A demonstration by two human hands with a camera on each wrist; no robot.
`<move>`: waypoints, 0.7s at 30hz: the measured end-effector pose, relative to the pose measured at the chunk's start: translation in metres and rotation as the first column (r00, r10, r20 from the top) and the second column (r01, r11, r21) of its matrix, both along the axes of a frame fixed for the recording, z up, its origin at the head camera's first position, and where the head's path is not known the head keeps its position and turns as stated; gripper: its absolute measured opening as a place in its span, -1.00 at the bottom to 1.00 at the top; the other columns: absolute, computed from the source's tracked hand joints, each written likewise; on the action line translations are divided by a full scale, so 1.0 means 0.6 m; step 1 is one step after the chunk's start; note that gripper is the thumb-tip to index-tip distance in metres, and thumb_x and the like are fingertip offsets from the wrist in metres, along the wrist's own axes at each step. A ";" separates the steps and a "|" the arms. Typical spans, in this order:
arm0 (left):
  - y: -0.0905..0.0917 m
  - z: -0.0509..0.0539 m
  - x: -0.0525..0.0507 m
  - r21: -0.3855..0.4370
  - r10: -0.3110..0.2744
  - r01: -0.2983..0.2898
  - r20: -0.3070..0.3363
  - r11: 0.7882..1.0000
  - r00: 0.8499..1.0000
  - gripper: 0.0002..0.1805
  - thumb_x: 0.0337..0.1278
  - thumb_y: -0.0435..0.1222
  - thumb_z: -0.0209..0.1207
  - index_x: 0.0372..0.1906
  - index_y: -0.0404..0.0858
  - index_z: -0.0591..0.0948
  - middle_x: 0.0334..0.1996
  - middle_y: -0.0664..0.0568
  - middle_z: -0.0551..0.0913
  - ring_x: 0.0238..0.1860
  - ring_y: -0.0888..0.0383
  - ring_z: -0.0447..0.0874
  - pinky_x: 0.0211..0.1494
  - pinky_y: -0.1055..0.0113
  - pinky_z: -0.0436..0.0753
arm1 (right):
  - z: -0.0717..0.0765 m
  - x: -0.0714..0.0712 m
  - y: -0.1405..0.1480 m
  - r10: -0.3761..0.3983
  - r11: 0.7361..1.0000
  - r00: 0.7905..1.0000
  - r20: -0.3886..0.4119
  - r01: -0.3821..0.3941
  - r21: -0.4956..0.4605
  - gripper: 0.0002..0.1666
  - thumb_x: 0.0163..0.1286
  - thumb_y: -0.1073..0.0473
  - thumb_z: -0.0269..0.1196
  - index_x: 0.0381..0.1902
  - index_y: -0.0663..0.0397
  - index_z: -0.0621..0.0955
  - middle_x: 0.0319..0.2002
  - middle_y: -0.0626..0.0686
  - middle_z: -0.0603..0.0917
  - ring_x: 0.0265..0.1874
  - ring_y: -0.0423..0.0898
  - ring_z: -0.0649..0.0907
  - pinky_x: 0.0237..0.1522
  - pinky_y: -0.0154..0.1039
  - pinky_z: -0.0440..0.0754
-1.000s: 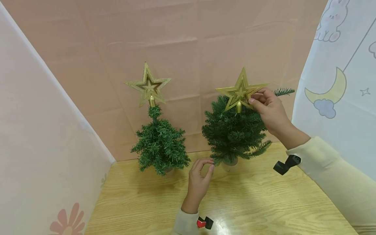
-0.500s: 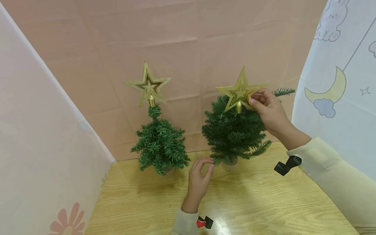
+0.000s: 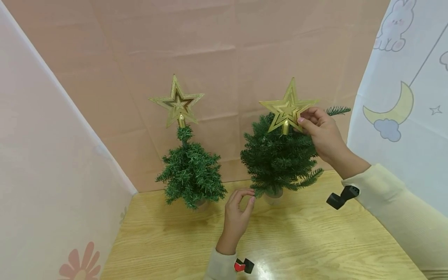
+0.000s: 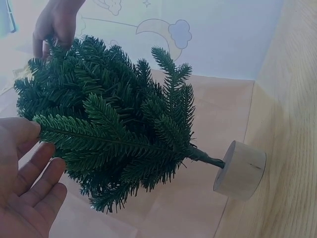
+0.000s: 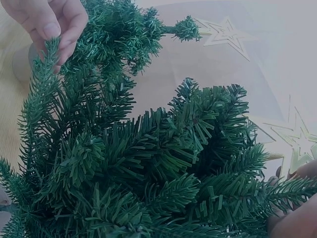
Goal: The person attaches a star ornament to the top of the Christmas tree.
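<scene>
My right hand (image 3: 323, 134) pinches the lower right arm of a gold star (image 3: 288, 107) at the top of the right-hand Christmas tree (image 3: 280, 155). The star stands nearly upright; how its socket meets the tree is hidden. Low on the same tree, my left hand (image 3: 238, 214) pinches the tip of a branch (image 4: 64, 129) between thumb and index finger, the other fingers loose in the left wrist view. A round wooden base (image 4: 240, 171) carries this tree on the table.
A second small Christmas tree (image 3: 194, 175) stands to the left, with another gold star (image 3: 177, 103) on its top. A pink cloth (image 3: 217, 50) hangs behind, and pale printed cloths flank the wooden table (image 3: 168, 245). One branch (image 3: 338, 110) sticks out past my right hand.
The held star has shifted slightly to the right and stands a little more upright, with small movement of my right hand. My left hand keeps its place on the branch tip.
</scene>
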State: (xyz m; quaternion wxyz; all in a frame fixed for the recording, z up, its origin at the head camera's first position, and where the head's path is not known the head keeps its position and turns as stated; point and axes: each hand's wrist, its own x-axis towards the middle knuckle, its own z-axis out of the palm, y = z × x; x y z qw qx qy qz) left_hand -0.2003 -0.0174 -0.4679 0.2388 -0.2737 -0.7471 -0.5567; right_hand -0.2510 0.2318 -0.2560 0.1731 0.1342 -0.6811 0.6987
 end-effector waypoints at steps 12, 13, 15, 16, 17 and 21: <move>0.001 0.001 0.000 0.013 -0.010 0.010 0.042 1.000 0.999 -0.86 0.38 -0.22 0.14 -0.07 -0.13 0.61 0.01 0.13 0.60 0.16 0.23 0.50 0.26 0.12 0.50 | 0.004 0.003 0.001 -0.025 0.996 0.999 0.025 0.022 0.086 -0.76 0.47 0.22 0.15 0.01 0.20 0.44 -0.13 0.01 0.52 -0.12 -0.18 0.56 -0.14 -0.37 0.65; 0.001 0.001 0.001 0.014 -0.011 0.010 0.043 1.000 0.999 -0.85 0.38 -0.22 0.14 -0.07 -0.13 0.61 0.01 0.12 0.61 0.16 0.23 0.50 0.26 0.12 0.50 | 0.004 0.003 0.001 -0.029 0.995 0.999 0.027 0.026 0.099 -0.76 0.47 0.22 0.15 0.01 0.20 0.45 -0.13 0.00 0.53 -0.12 -0.18 0.57 -0.15 -0.37 0.65; 0.001 0.001 0.000 0.014 -0.012 0.011 0.043 1.000 0.999 -0.85 0.38 -0.21 0.14 -0.06 -0.13 0.61 0.01 0.10 0.61 0.16 0.23 0.50 0.26 0.12 0.50 | 0.004 0.004 0.001 -0.039 0.992 0.999 0.033 0.035 0.122 -0.77 0.47 0.21 0.15 0.00 0.18 0.45 -0.15 -0.01 0.55 -0.13 -0.19 0.58 -0.15 -0.36 0.65; 0.001 0.001 0.001 0.014 -0.011 0.011 0.043 1.000 0.999 -0.85 0.38 -0.21 0.14 -0.06 -0.13 0.61 0.01 0.10 0.61 0.16 0.23 0.50 0.26 0.12 0.50 | 0.004 0.004 0.002 -0.042 0.991 0.998 0.036 0.037 0.132 -0.77 0.47 0.21 0.15 0.00 0.19 0.45 -0.15 -0.02 0.56 -0.13 -0.19 0.59 -0.16 -0.36 0.65; 0.001 0.000 0.000 0.014 -0.011 0.010 0.043 1.000 0.999 -0.85 0.38 -0.21 0.14 -0.06 -0.13 0.61 0.01 0.10 0.61 0.16 0.23 0.50 0.26 0.12 0.50 | 0.004 0.004 0.002 -0.047 0.989 0.998 0.041 0.041 0.141 -0.77 0.47 0.21 0.15 0.00 0.19 0.45 -0.16 -0.03 0.57 -0.14 -0.19 0.59 -0.16 -0.36 0.65; 0.002 0.000 0.000 0.013 -0.009 0.009 0.042 1.000 0.999 -0.85 0.39 -0.21 0.13 -0.06 -0.13 0.61 0.01 0.12 0.61 0.16 0.23 0.50 0.26 0.12 0.50 | 0.007 0.004 0.002 -0.076 0.977 0.995 0.060 0.062 0.205 -0.75 0.49 0.18 0.13 0.02 0.21 0.44 -0.16 -0.07 0.59 -0.16 -0.22 0.61 -0.17 -0.36 0.65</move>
